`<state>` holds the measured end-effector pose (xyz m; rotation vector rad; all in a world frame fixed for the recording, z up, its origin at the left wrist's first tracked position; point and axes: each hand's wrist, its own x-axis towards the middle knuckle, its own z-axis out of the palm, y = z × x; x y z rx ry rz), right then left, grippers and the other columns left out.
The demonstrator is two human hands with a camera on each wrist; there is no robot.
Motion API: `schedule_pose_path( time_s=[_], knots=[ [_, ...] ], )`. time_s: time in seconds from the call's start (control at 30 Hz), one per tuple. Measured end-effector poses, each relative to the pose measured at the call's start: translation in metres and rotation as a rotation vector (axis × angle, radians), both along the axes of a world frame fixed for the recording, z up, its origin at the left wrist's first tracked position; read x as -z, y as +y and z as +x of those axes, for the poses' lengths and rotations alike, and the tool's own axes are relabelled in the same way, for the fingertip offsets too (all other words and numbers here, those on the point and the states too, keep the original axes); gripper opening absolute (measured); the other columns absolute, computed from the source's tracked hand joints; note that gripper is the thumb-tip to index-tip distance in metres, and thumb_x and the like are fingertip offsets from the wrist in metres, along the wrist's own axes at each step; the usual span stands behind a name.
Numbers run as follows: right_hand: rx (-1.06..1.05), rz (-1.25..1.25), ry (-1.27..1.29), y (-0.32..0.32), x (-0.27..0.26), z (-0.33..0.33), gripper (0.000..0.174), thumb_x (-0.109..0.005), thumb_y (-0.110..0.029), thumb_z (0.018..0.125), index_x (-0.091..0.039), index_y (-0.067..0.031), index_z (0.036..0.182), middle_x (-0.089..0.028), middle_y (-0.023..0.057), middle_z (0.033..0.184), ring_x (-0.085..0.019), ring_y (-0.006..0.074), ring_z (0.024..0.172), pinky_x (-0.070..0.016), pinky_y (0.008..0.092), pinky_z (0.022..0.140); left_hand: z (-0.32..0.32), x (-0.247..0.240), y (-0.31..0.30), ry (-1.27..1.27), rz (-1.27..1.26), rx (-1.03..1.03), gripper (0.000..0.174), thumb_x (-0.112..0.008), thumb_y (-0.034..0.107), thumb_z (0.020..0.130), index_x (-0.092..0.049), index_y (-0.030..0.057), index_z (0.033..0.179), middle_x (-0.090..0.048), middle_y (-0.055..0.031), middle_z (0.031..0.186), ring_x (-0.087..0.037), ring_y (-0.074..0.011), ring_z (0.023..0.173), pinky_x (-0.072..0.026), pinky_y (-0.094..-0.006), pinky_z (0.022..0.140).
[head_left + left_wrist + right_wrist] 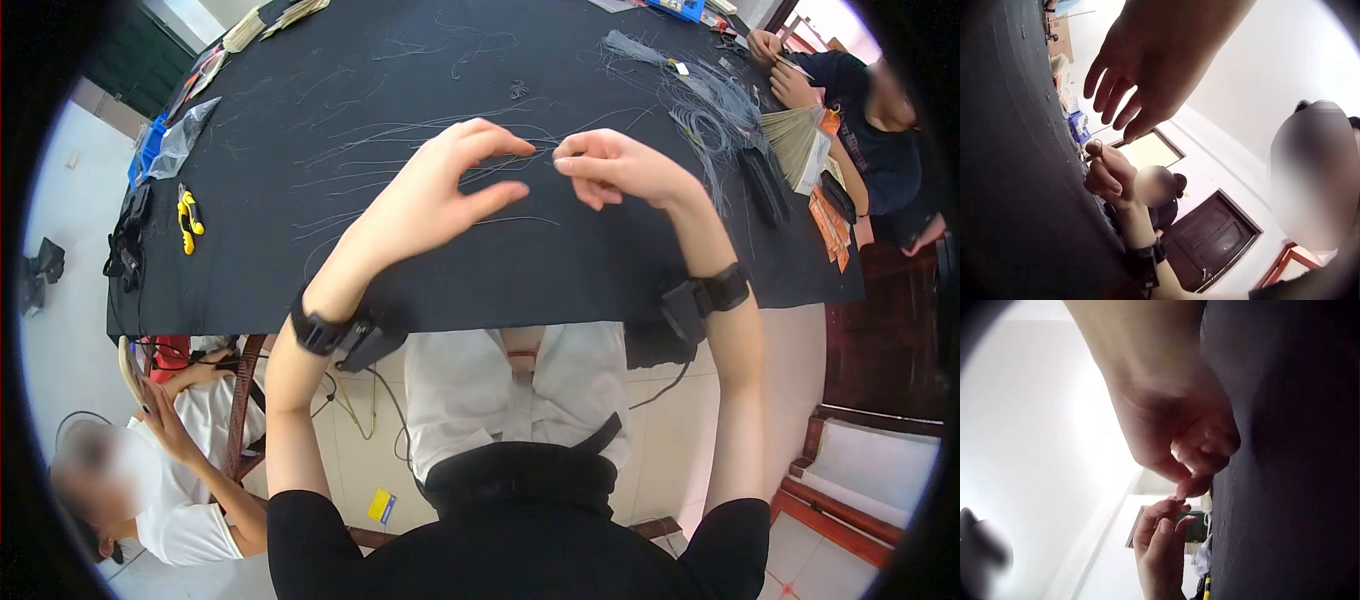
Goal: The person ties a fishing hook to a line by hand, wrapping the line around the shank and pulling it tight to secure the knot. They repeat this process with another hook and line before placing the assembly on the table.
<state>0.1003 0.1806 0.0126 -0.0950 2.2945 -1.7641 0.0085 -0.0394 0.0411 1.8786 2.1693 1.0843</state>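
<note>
My left hand [432, 190] hovers over the black-covered table, its thumb and fingers spread apart with nothing between them. Facing it from the right, my right hand [632, 172] pinches a thin strand between thumb and forefinger. In the left wrist view a small curled loop of this strand [1099, 144] stands out at the right fingertips. Several thin, pale loose strands [350, 165] lie fanned across the cloth beneath and left of my left hand. In the right wrist view the curled right fingers hide most of the strand.
Yellow-and-black pliers [188, 218] lie at the left. A tangled bundle of grey strands [715, 100] and a fan of paper cards [800, 145] are at the right. Clear plastic bag [185, 140] at the left edge. One person sits at the right, another at lower left.
</note>
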Motion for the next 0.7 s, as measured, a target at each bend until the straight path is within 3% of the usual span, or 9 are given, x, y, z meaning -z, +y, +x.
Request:
schedule_pose_path(
  time_s=[0.07,0.1,0.2,0.43,0.6,0.7],
  knots=[
    [0.004,-0.052,-0.021,0.001,0.009,-0.004,0.032,-0.051,-0.027,0.088,-0.054,0.0028,0.098,-0.056,0.0030,0.056,-0.040,0.0029,0.039,-0.0297,0.0159,0.037,-0.010,0.006,0.018,-0.084,-0.101,-0.013,0.026,-0.063,0.014,0.076,-0.059,0.0031,0.100,-0.058,-0.0088,0.101,-0.055,-0.0193,0.091,-0.0439,-0.0308,0.079],
    [0.003,-0.072,-0.027,0.003,0.012,-0.005,0.032,-0.051,-0.027,0.088,-0.054,0.0029,0.098,-0.056,0.0030,0.056,-0.040,0.0030,0.039,-0.0297,0.0159,0.037,-0.012,0.012,0.025,-0.118,0.016,-0.018,0.018,-0.065,0.016,0.074,-0.062,0.0037,0.087,-0.060,-0.0059,0.084,-0.056,-0.0174,0.082,-0.0432,-0.0285,0.068],
    [0.008,-0.063,-0.063,0.003,0.013,-0.006,0.032,-0.050,-0.027,0.088,-0.054,0.0029,0.099,-0.056,0.0031,0.055,-0.040,0.0031,0.038,-0.0293,0.0159,0.036,-0.014,0.023,0.027,-0.202,-0.002,0.015,0.016,-0.065,0.015,0.074,-0.062,0.0043,0.086,-0.060,-0.0049,0.079,-0.056,-0.0158,0.077,-0.0434,-0.0289,0.067],
    [0.048,-0.067,-0.075,-0.009,0.014,-0.005,0.026,-0.051,-0.025,0.086,-0.052,-0.0009,0.095,-0.052,0.0039,0.047,-0.035,0.0024,0.032,-0.0244,0.0158,0.033,-0.010,0.029,0.024,-0.211,-0.006,0.007,0.012,-0.066,0.008,0.073,-0.061,0.0031,0.084,-0.060,-0.0039,0.080,-0.057,-0.0124,0.073,-0.0441,-0.0259,0.068],
    [-0.010,-0.040,-0.084,-0.007,0.015,-0.004,0.032,-0.050,-0.028,0.088,-0.054,0.0022,0.098,-0.055,0.0028,0.051,-0.040,0.0027,0.035,-0.0289,0.0149,0.034,-0.008,0.033,0.027,-0.190,0.099,-0.049,0.010,-0.065,0.005,0.072,-0.060,0.0026,0.080,-0.056,-0.0054,0.073,-0.055,-0.0158,0.069,-0.0445,-0.0268,0.063],
    [-0.019,-0.053,-0.092,-0.009,0.015,-0.004,0.031,-0.050,-0.028,0.088,-0.054,0.0016,0.096,-0.054,0.0027,0.051,-0.039,0.0026,0.034,-0.0287,0.0150,0.034,-0.009,0.036,0.026,-0.162,0.039,0.002,0.011,-0.065,0.007,0.074,-0.061,0.0034,0.083,-0.058,-0.0030,0.077,-0.055,-0.0122,0.071,-0.0437,-0.0253,0.064]
  ],
)
